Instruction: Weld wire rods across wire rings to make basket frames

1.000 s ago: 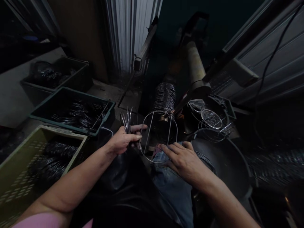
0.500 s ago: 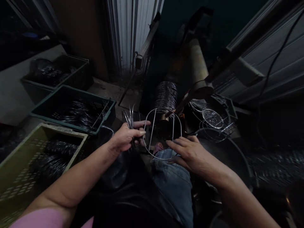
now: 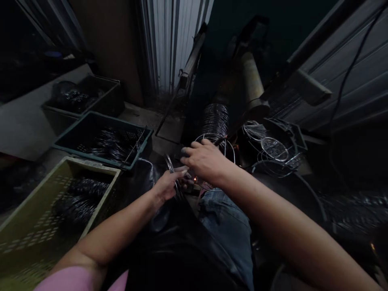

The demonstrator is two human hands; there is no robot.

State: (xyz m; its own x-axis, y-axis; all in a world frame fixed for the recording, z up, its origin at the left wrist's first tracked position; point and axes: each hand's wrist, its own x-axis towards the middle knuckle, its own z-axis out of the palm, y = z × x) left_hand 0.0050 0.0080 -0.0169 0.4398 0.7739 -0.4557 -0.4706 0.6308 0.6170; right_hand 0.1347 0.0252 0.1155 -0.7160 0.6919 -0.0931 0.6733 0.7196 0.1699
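Note:
My left hand (image 3: 168,186) is closed around a bundle of thin curved metal wires (image 3: 170,163), which stick out above and below the fingers. My right hand (image 3: 206,159) reaches across to the left, its fingers apart and close to the left hand; its thumb is hidden. Behind the right hand and forearm, a round wire frame (image 3: 233,152) with straight cross wires is partly covered. A small orange spark (image 3: 195,178) glows between the hands, near the frame's left side. Just beyond stands a thick stack of wire rings (image 3: 216,119) on a machine arm.
To the left, a yellow crate (image 3: 68,159), a green crate (image 3: 91,115) and a grey crate (image 3: 113,83) hold metal wire parts. A metal cylinder (image 3: 252,76) rises ahead. Round wire frames (image 3: 274,149) lie at right beside a large dark tub (image 3: 306,188).
My right hand has left the lower right of the wire frame and moved up and left, over the frame toward my left hand. A spark has appeared. The left hand keeps its wires.

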